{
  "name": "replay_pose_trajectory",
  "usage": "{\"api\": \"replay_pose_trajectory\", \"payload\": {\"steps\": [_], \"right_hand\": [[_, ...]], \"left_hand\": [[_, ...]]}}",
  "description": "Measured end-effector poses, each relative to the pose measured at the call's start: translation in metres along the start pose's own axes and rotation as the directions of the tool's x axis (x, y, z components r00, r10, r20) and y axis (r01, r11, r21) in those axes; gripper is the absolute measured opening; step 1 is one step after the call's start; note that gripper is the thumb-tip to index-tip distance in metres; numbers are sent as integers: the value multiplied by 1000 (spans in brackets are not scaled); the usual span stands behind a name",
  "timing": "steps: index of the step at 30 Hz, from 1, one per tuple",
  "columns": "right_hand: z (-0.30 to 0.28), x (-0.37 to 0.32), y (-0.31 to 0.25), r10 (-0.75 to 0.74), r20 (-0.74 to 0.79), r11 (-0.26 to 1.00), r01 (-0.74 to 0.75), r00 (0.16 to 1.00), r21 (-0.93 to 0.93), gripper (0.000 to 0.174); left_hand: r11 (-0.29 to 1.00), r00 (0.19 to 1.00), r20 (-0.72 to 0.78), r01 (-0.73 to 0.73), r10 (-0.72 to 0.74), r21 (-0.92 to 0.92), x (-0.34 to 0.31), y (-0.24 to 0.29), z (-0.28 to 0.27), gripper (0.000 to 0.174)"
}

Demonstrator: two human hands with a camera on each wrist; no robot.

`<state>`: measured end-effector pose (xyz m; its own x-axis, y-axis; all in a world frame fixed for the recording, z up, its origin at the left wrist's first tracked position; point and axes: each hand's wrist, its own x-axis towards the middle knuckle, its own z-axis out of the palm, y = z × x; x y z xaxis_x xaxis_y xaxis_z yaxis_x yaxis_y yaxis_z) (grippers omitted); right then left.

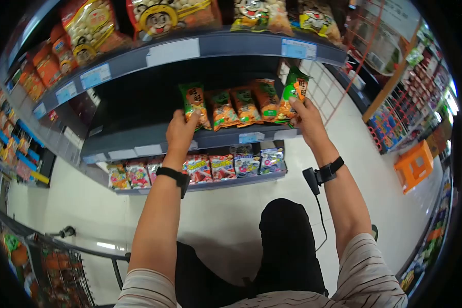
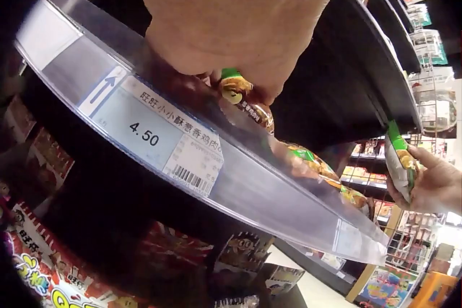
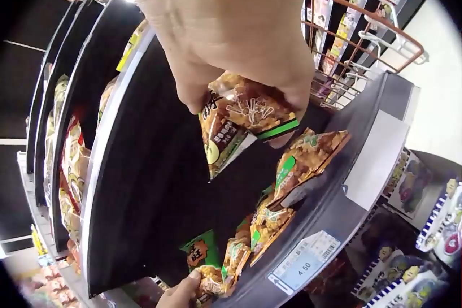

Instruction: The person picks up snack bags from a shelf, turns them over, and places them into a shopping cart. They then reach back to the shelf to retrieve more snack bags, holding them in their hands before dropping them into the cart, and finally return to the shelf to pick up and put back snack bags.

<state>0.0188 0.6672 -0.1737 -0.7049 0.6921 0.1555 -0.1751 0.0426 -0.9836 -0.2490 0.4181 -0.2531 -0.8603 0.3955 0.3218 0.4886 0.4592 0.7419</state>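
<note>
My left hand [image 1: 180, 132] pinches an orange-and-green snack bag [image 1: 194, 97] at the left end of a row on the middle shelf [image 1: 133, 115]. At the row's right end, my right hand [image 1: 310, 123] holds a matching snack bag [image 1: 296, 81], thumb across its front. The right wrist view shows this bag [image 3: 245, 109] hanging above the shelf, gripped between thumb and fingers. Between the hands, three similar bags [image 1: 245, 107] lean side by side near the shelf's front edge. In the left wrist view the left hand [image 2: 238, 19] hides most of its bag.
Price labels [image 1: 251, 137] line the shelf edge. Larger snack bags [image 1: 174, 18] stand on the shelf above, and colourful packets [image 1: 223, 168] fill the one below. A red wire rack [image 1: 350, 64] borders the shelf's right side. A shopping cart [image 1: 61, 267] stands at lower left, an orange stool [image 1: 414, 165] at right.
</note>
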Motion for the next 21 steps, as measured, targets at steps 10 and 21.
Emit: {"api": "replay_pose_trajectory", "payload": {"steps": [10,21], "right_hand": [[83,-5,26,43,278,998,-26,960,-64,48],[164,-3,57,-99,420,995,90,902,42,46]], "left_hand": [[993,991,-62,118,-118,-3,2,15,-6,71],[969,978,-134,130,-160,-208,8,5,-13,64]]}}
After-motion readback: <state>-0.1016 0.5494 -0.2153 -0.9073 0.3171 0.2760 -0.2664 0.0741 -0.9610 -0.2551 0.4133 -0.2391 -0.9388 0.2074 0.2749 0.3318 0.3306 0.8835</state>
